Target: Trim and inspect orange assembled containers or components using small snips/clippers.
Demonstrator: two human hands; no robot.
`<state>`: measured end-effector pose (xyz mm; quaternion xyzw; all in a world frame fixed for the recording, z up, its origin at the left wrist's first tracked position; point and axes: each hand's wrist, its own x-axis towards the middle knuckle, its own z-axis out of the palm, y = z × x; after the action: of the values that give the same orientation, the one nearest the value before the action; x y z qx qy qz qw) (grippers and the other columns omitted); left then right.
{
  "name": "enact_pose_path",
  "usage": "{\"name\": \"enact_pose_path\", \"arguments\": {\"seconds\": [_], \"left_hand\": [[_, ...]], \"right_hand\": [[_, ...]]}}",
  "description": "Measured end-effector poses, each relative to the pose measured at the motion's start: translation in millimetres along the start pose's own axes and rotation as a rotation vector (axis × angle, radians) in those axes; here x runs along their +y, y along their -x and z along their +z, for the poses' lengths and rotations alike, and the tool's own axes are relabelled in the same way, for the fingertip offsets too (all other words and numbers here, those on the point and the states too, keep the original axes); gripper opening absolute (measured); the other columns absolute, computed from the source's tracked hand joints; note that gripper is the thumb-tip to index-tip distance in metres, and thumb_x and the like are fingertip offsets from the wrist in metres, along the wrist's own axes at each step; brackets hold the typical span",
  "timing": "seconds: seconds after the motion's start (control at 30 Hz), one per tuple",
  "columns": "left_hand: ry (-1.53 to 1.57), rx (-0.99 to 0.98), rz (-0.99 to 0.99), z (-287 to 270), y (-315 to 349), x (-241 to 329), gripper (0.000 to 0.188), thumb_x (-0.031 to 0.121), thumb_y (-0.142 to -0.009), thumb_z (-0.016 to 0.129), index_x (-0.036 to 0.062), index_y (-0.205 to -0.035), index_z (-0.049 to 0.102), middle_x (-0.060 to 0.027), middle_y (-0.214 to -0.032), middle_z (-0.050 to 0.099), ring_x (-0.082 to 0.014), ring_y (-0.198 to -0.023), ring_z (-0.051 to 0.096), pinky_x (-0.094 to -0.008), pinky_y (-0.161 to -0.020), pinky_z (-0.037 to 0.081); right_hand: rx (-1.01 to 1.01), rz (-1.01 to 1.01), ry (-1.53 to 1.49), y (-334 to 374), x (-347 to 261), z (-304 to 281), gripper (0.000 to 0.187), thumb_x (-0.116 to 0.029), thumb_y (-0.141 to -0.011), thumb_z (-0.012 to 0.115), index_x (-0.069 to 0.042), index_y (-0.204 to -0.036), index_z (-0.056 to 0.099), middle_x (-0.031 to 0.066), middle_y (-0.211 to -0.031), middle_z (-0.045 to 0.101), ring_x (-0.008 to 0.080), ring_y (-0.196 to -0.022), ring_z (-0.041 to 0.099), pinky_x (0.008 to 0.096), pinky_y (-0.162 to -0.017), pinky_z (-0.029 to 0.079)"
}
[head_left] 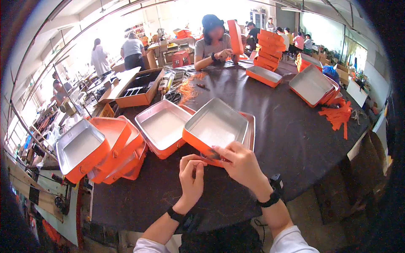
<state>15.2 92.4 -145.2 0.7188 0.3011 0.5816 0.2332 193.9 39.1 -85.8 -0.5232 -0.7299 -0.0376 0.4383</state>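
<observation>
A shallow orange case with a silvery lining lies tilted in front of me, on top of another orange case. At its near edge, my right hand is closed, fingers pinched beside a small dark object too blurred to name. My left hand has its fingers curled, with thumb and forefinger pressed together just below the same edge. Whatever the left fingers hold is too small to tell. Close by on the left sits a similar open case.
More orange cases are stacked at the left. Across the dark-covered table, a person handles an orange case. Taller stacks and orange scraps lie to the right. A cardboard box and orange threads are at the far left.
</observation>
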Motion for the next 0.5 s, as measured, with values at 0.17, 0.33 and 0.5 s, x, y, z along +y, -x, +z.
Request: {"name": "enact_pose_path", "arguments": {"seconds": [0.17,0.33,0.5], "left_hand": [[-0.055,0.014,0.097,-1.3,-0.1,-4.8,0.001,0.001,-0.09,0.069,0.0026,-0.09,0.07,-0.0138,-0.126,0.067,-0.0286,-0.107,0.065,-0.0375,-0.093,0.051],[0.035,-0.006,0.134,-1.3,0.1,-1.4,0.005,0.002,-0.089,0.073,0.0022,-0.093,0.071,-0.0152,-0.126,0.07,-0.0298,-0.116,0.066,-0.0384,-0.098,0.052],[0.098,0.057,0.023,-0.7,-0.7,9.8,0.003,0.003,-0.091,0.072,0.0016,-0.093,0.071,-0.0136,-0.119,0.074,-0.029,-0.112,0.068,-0.0383,-0.095,0.054]], "right_hand": [[-0.052,0.071,-0.041,2.5,-3.2,-4.9,0.051,-0.006,-0.081,0.08,-0.012,-0.131,0.07,0.0114,-0.087,0.067,0.0245,-0.073,0.07,0.0358,-0.069,0.058],[-0.152,0.106,-0.117,3.2,-5.0,-6.2,0.05,-0.014,-0.084,0.076,-0.011,-0.133,0.067,0.0183,-0.099,0.073,0.0328,-0.085,0.074,0.042,-0.077,0.061],[-0.156,0.122,-0.019,3.3,-5.2,-5.3,0.047,-0.016,-0.086,0.074,-0.015,-0.132,0.068,0.0142,-0.092,0.072,0.0326,-0.079,0.073,0.0434,-0.073,0.06]]}}
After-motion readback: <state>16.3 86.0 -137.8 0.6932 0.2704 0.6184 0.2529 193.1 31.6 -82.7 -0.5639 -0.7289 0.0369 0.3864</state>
